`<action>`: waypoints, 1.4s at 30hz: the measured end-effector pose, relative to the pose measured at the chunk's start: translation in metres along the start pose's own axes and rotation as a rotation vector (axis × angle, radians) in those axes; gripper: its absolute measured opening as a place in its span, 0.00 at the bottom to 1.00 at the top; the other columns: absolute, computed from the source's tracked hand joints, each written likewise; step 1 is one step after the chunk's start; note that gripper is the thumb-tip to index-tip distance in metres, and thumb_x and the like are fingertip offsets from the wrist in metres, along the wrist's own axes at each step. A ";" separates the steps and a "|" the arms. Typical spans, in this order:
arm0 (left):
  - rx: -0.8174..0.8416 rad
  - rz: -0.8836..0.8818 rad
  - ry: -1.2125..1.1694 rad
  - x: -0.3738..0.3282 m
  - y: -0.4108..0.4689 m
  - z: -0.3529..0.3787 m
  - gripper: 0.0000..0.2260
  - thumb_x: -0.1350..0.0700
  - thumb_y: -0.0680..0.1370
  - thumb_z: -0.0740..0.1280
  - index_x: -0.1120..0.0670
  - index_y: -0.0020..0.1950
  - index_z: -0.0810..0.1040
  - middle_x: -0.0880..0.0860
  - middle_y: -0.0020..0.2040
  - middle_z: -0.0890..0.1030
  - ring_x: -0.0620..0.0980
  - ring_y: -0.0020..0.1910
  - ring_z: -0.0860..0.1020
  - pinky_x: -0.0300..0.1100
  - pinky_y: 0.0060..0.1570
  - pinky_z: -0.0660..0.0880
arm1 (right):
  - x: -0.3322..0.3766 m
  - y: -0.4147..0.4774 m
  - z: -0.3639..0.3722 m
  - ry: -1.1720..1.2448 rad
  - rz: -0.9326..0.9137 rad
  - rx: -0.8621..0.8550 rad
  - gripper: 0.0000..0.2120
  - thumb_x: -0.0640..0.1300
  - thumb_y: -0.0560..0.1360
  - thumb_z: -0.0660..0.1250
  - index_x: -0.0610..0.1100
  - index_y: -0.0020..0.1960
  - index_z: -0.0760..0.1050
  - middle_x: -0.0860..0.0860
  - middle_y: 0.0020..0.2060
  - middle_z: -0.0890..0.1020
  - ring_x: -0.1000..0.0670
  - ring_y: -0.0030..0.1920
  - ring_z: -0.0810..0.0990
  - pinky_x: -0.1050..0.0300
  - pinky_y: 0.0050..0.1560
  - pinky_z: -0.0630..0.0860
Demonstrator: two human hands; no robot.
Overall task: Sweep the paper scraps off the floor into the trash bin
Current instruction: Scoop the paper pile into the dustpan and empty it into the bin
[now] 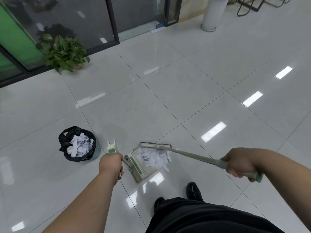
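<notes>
My left hand (110, 163) is curled around the upright handle of the dustpan (136, 163), whose pale green and white top sticks up above my knuckles. The dustpan sits on the tile floor (185, 84) just in front of me, with its open mouth facing away and to the right.

My right hand (239, 164) is closed around the grip end of the broom (193, 155). Its long handle slopes down and to the left, to the broom head (155, 145) at the far edge of the dustpan.

The paper scraps (154, 157) lie in a white heap right under the broom head. Most of them rest on the dustpan's mouth, and a few hang over its right edge onto the tile.

The trash bin (78, 145) stands on the floor to the left of the dustpan, near it but not touching. It is lined with a black bag and has torn paper inside.

My two black shoes (193, 190) show below the dustpan, above my dark clothing.

Farther off on the left, a leafy potted plant (64, 52) stands against a glass wall (75, 22) with dark frames. A white column (211, 14) rises at the top right.
</notes>
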State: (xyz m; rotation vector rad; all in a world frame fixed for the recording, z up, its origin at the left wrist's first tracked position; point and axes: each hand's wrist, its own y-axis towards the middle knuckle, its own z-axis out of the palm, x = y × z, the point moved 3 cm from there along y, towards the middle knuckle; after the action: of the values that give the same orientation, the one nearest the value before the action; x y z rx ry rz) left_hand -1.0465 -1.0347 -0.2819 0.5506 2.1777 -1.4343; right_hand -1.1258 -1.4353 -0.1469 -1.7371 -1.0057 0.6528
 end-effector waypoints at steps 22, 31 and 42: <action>0.168 -0.088 0.016 0.022 -0.038 0.002 0.09 0.69 0.74 0.60 0.58 0.37 0.68 0.55 0.28 0.66 0.50 0.23 0.62 0.37 0.28 0.63 | -0.034 -0.004 0.061 0.572 0.148 -0.023 0.08 0.33 0.74 0.68 0.31 0.52 0.76 0.39 0.39 0.77 0.46 0.27 0.79 0.57 0.30 0.76; 0.131 -0.060 0.017 0.023 -0.038 0.009 0.06 0.68 0.75 0.60 0.60 0.39 0.71 0.56 0.29 0.68 0.50 0.22 0.64 0.37 0.25 0.65 | 0.004 -0.025 0.069 0.597 0.087 0.118 0.14 0.43 0.75 0.67 0.37 0.58 0.75 0.43 0.34 0.81 0.48 0.26 0.74 0.61 0.30 0.67; 0.103 -0.086 -0.034 0.033 -0.039 -0.006 0.05 0.68 0.74 0.62 0.59 0.40 0.71 0.56 0.28 0.68 0.50 0.23 0.64 0.37 0.26 0.66 | 0.007 -0.047 0.035 0.781 0.099 0.127 0.13 0.42 0.74 0.68 0.40 0.57 0.75 0.43 0.33 0.79 0.50 0.23 0.70 0.66 0.24 0.63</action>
State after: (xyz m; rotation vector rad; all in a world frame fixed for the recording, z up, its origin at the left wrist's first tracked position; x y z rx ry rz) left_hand -1.0965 -1.0414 -0.2707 0.4691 2.1338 -1.5969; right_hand -1.1649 -1.4043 -0.1161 -1.7124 -0.3266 0.0572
